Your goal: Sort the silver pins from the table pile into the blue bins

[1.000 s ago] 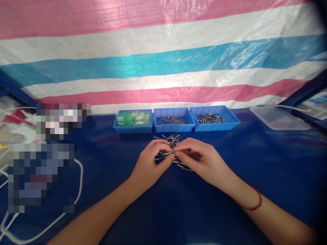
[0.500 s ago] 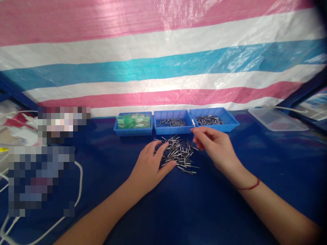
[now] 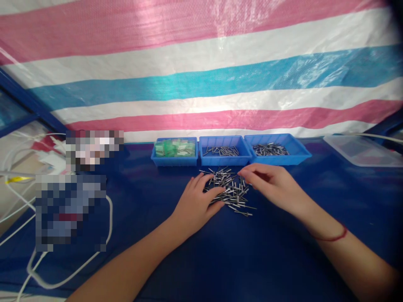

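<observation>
A loose pile of small metal pins (image 3: 231,191) lies on the blue table cover (image 3: 220,260) in front of three blue bins. My left hand (image 3: 195,203) rests on the pile's left side, fingers spread flat over the pins. My right hand (image 3: 273,184) reaches in from the right, its fingertips drawn together with the thumb at the pile's upper right edge; what they pinch is too small to make out. A red string circles my right wrist (image 3: 330,238).
The left bin (image 3: 174,159) holds green plastic pieces; the middle bin (image 3: 225,159) and right bin (image 3: 280,158) hold metal pins. A clear plastic lid (image 3: 362,151) lies at far right. White cables (image 3: 63,277) loop at left. A striped tarp (image 3: 201,63) hangs behind.
Both hands were pinching a pin together over the pile. My right hand then went up to the middle bin's rim and has come back down to the pile. My left hand spread flat.
</observation>
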`<state>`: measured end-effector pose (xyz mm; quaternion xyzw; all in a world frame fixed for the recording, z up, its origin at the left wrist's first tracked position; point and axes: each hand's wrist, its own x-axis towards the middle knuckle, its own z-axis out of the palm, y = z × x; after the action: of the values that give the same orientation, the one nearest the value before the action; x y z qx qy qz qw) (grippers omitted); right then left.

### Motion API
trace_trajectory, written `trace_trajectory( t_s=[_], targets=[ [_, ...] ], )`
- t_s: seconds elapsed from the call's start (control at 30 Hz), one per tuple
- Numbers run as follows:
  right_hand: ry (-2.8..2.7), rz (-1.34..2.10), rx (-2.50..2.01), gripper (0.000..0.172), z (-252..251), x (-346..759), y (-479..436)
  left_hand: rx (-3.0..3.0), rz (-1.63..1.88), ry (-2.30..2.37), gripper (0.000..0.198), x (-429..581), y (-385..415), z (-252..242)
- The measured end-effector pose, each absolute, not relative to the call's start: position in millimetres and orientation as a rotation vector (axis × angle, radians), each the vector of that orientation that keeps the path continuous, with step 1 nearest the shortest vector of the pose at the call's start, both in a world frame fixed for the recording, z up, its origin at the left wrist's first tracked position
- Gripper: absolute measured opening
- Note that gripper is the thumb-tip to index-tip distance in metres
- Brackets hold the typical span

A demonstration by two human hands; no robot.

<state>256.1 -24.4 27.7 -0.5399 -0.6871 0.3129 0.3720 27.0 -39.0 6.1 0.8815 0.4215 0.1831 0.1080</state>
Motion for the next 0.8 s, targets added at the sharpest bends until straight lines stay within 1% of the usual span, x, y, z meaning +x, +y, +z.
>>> trace_trajectory(
  t_s=[0.1, 0.17, 0.43, 0.57, 0.8],
  targets=[
    [-1.924, 0.774, -1.311, 0.029, 32.4, 246.4, -34.0, 2.599, 0.638, 1.175, 0.019, 27.9, -35.7, 4.6],
    [-1.974, 0.760, -1.306, 0.028, 33.1, 243.8, -36.3, 2.602, 0.667, 1.142, 0.016, 28.4, -34.9, 4.1],
    [-2.056, 0.696, -1.343, 0.028, 31.4, 243.4, -34.8, 2.637, 0.666, 1.102, 0.017, 26.9, -33.1, 2.2],
    [-2.073, 0.686, -1.332, 0.026, 32.0, 241.9, -35.9, 2.656, 0.650, 1.075, 0.014, 26.6, -32.3, 3.7],
    [-2.083, 0.692, -1.325, 0.025, 32.6, 241.1, -36.4, 2.653, 0.612, 1.135, 0.017, 28.3, -34.4, 9.4]
  ],
)
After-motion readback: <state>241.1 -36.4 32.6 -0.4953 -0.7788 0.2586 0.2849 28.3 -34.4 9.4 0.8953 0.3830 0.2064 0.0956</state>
